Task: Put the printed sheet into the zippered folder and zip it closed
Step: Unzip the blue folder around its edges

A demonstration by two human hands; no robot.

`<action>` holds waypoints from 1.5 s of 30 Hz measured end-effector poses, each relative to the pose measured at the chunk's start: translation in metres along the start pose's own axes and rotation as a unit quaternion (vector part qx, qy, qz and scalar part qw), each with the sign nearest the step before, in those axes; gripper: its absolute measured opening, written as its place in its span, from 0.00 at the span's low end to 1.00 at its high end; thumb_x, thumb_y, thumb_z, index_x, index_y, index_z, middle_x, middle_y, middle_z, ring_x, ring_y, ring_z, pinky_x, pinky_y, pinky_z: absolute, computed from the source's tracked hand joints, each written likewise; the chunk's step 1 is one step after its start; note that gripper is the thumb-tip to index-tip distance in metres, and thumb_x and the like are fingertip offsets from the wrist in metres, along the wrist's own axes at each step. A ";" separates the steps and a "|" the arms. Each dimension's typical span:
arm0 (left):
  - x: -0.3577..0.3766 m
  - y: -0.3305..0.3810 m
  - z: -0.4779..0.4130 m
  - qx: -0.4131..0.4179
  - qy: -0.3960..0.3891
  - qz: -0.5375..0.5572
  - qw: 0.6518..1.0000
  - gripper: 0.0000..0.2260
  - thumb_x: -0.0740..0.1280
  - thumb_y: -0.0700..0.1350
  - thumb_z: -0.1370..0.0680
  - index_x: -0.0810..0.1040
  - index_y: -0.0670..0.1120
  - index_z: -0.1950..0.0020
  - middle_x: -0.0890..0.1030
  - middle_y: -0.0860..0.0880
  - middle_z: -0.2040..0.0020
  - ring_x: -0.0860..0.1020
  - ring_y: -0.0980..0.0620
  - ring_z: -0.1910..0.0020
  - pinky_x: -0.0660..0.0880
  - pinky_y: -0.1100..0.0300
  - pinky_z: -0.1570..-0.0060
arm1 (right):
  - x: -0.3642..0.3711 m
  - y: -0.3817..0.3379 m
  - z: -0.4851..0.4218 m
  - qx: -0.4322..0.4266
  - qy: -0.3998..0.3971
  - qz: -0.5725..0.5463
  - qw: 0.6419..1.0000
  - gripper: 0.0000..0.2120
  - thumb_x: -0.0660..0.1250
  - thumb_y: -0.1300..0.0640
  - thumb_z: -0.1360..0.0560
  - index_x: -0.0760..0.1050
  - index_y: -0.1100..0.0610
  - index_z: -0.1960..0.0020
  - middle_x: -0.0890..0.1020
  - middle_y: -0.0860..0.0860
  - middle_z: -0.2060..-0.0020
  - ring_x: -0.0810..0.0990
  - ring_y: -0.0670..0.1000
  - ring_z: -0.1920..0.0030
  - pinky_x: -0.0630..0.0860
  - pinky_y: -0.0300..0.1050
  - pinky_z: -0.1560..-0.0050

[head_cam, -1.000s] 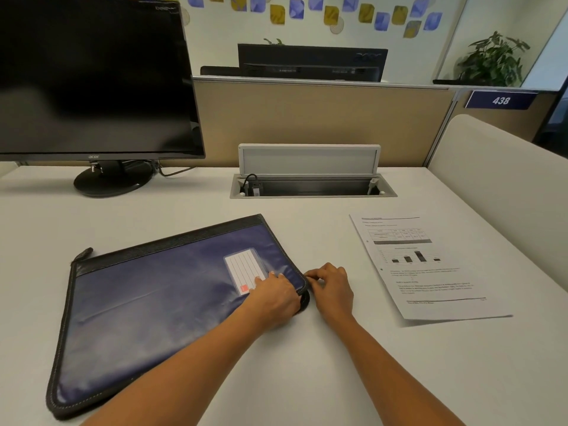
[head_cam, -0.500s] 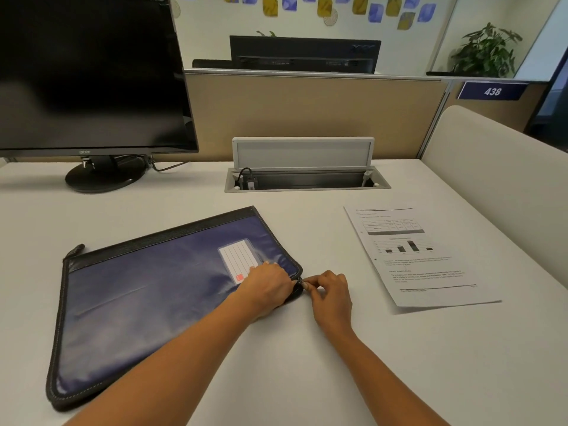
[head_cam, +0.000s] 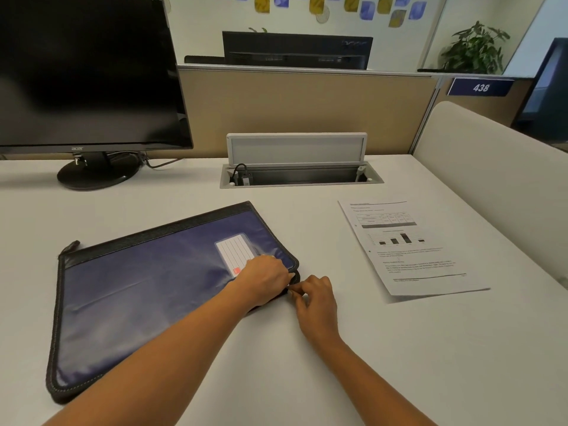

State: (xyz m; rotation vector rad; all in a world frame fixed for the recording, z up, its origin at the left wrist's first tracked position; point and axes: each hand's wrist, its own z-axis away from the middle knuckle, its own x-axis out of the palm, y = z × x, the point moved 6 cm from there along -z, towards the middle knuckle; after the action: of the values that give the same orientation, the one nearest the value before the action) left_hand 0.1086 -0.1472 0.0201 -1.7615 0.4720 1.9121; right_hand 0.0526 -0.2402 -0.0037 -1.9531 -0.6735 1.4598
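A dark blue zippered folder (head_cam: pixel 147 290) with black trim and a label window lies flat on the white desk (head_cam: pixel 399 348), left of centre. My left hand (head_cam: pixel 264 279) grips the folder's near right corner, fingers curled over the edge. Right beside it, my right hand (head_cam: pixel 316 298) pinches the zipper pull at that same corner. The pull itself is mostly hidden by the fingers. The printed sheet (head_cam: pixel 408 244), with a table and bar chart, lies flat on the desk to the right of the folder, apart from both hands.
A black monitor (head_cam: pixel 86 72) on a round stand fills the back left. An open cable box (head_cam: pixel 299 175) with a raised lid is sunk into the desk behind the folder. A tan partition runs along the back, a padded beige divider (head_cam: pixel 504 179) along the right.
The right hand has slid a little toward me along the folder's corner while pinching the zipper pull. The left hand stays on the corner. The camera view shifted slightly.
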 end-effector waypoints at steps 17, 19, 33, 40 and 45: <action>0.010 -0.023 0.038 -0.042 0.005 -0.013 0.999 0.29 0.53 0.58 0.21 0.54 0.40 0.26 0.61 0.40 0.26 0.68 0.43 0.33 0.68 0.52 0.39 | 0.000 -0.003 -0.001 -0.068 -0.006 0.146 0.987 0.10 0.58 0.53 0.22 0.74 0.57 0.53 0.78 0.52 0.57 0.74 0.51 0.54 0.62 0.38 0.65; 0.011 -0.024 0.045 -0.049 0.002 -0.005 0.999 0.29 0.53 0.56 0.20 0.53 0.40 0.26 0.60 0.40 0.26 0.64 0.44 0.30 0.65 0.52 0.34 | 0.005 -0.005 -0.002 -0.095 -0.035 0.201 0.974 0.12 0.53 0.52 0.21 0.72 0.57 0.52 0.77 0.52 0.55 0.75 0.52 0.55 0.63 0.41 0.63; 0.011 -0.019 0.039 -0.055 -0.051 -0.028 0.997 0.23 0.49 0.50 0.18 0.60 0.35 0.30 0.69 0.35 0.34 0.71 0.41 0.38 0.68 0.51 0.38 | 0.007 0.001 -0.017 -0.060 -0.086 0.246 0.964 0.13 0.50 0.53 0.21 0.69 0.55 0.59 0.80 0.54 0.59 0.70 0.51 0.64 0.62 0.42 0.63; 0.011 -0.019 0.040 -0.041 -0.059 -0.027 0.997 0.24 0.48 0.51 0.18 0.59 0.35 0.29 0.70 0.35 0.34 0.71 0.40 0.38 0.69 0.50 0.38 | 0.018 -0.007 -0.003 -0.103 -0.116 0.213 0.965 0.12 0.53 0.54 0.21 0.63 0.54 0.63 0.73 0.52 0.66 0.67 0.50 0.66 0.54 0.39 0.72; 0.012 -0.018 0.041 -0.042 -0.069 -0.019 0.997 0.24 0.48 0.51 0.18 0.57 0.35 0.28 0.67 0.35 0.31 0.68 0.39 0.35 0.67 0.50 0.35 | 0.007 0.000 -0.014 -0.093 -0.108 0.250 0.958 0.12 0.52 0.53 0.22 0.64 0.54 0.63 0.80 0.54 0.61 0.67 0.51 0.66 0.55 0.42 0.71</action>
State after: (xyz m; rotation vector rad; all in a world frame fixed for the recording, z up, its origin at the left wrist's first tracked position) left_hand 0.0851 -0.1079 0.0138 -1.6638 0.3111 2.0368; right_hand 0.0685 -0.2375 -0.0057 -2.2379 -0.4325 1.9991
